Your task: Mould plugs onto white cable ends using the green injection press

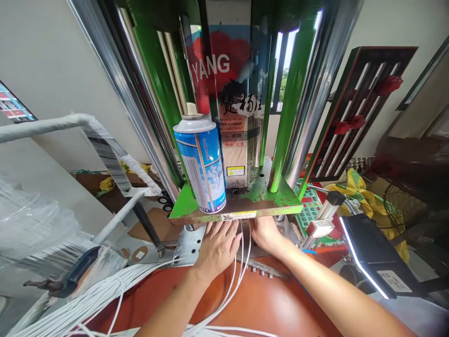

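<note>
My left hand (219,245) lies palm down under the front edge of a green machine plate (259,199). Its fingers are stretched out with the thumb apart; the fingertips are hidden beneath the plate. My right hand (265,234) also reaches under that edge, its fingers out of sight, so its grip cannot be made out. Between the hands, a few thin white cables (242,267) come out from below the plate and curve down toward me. A blue and white spray can (201,164) with its nozzle up stands on the plate above my left hand.
Bundled white cables (115,281) spread over the lower left, across a reddish-brown tabletop (273,304). A metal strip (268,269) lies near my right forearm. Chrome columns (326,84) flank the machine. A lamp (379,257) stands at the right, a wrapped frame (115,224) at the left.
</note>
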Tool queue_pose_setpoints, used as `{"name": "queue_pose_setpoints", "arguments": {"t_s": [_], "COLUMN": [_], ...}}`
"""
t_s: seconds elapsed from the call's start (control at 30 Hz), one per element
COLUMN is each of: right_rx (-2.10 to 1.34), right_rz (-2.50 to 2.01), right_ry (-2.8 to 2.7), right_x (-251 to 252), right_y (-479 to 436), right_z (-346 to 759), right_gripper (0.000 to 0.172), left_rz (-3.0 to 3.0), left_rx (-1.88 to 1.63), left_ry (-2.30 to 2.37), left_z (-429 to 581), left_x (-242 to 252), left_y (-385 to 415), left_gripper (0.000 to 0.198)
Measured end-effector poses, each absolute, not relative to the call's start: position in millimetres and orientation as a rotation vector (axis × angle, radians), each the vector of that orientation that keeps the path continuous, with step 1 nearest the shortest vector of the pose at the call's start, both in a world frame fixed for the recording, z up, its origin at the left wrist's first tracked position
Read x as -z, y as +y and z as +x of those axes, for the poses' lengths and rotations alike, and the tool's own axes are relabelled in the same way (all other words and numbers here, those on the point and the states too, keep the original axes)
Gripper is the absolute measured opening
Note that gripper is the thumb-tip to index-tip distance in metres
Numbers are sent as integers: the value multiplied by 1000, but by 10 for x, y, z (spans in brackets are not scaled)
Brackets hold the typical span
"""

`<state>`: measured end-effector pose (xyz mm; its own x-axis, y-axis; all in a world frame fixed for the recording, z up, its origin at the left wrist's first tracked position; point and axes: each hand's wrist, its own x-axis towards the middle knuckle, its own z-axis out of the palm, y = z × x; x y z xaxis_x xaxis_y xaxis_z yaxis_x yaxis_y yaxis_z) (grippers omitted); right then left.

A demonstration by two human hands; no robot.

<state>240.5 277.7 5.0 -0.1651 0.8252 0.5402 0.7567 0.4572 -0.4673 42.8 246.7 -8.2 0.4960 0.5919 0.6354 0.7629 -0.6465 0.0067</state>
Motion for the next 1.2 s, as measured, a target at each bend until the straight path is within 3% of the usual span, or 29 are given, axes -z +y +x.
{"name": "queue_pose_setpoints", "arguments": {"t_s": [0.2,0.5,0.9,1.07,1.2], "right_rx": [138,198,251,274,204], "right_rz": [-1447,-1503,-1486,-1452,-1406], "right_ry": [-2206,-2274,-2192,-2122,-2104], "right_x": [100,159,138,30,547], "right_y": [2305,2625,2619,2083,1041], "right_z": [2156,2101,2128,2541,3293], "right_gripper": [50,34,42,50,65], "left_rz": [-2435,-2359,-2363,-2396,-2464], "left_rx": [853,849,843,896,998], "left_ry": [-1287,-1239,-1234,-1257,-1338], "left_z": [557,640,684,400,-289], "left_x": [170,319,310,111,373], "left_y": [2419,2679,2718,2221,1312], "left_gripper": [40,31,46,58,64]}}
